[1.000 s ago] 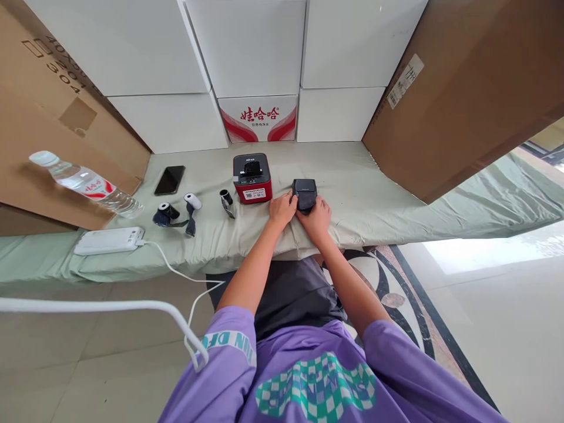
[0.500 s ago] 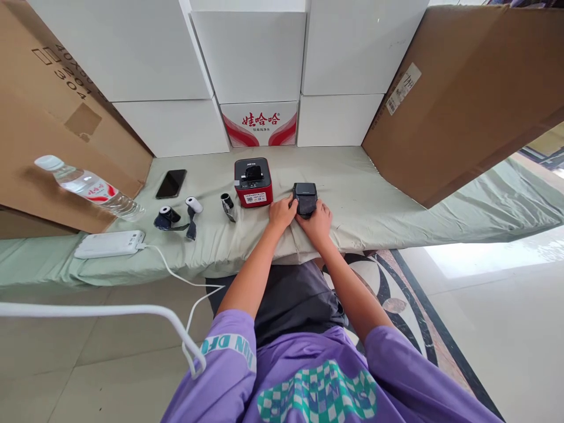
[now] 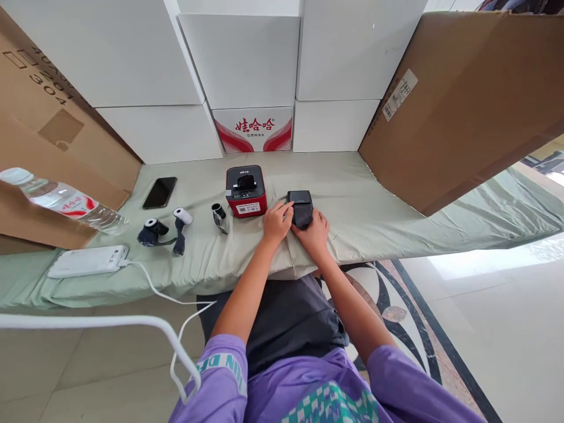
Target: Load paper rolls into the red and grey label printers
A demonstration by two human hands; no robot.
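Note:
A small black device that looks like a portable receipt printer point(image 3: 300, 202) lies on the green cloth. My left hand point(image 3: 276, 223) grips its left side, fingers bent against the edge. On the lower right corner, my right hand point(image 3: 314, 234) is closed, with its thumb near the front edge. The palms and fingers hide parts of the device's sides. Just left of my hands stands a red box-shaped device with a black top point(image 3: 247, 192) and a white label. Farther left, a small dark roll point(image 3: 218, 216) stands on the cloth with a loose strip hanging from it.
Two white-ended rolls with dark strips point(image 3: 164, 230) lie left, near a black phone point(image 3: 160, 192). A white power bank point(image 3: 88, 262) has a cable running off the front edge. A water bottle point(image 3: 66, 201) leans at far left. White boxes point(image 3: 247, 64) and a brown carton point(image 3: 458, 106) stand behind.
The view has shifted slightly, so the things on the left appear farther left and lower. My left hand's fingers have spread a little along the printer's side; the printer has barely moved.

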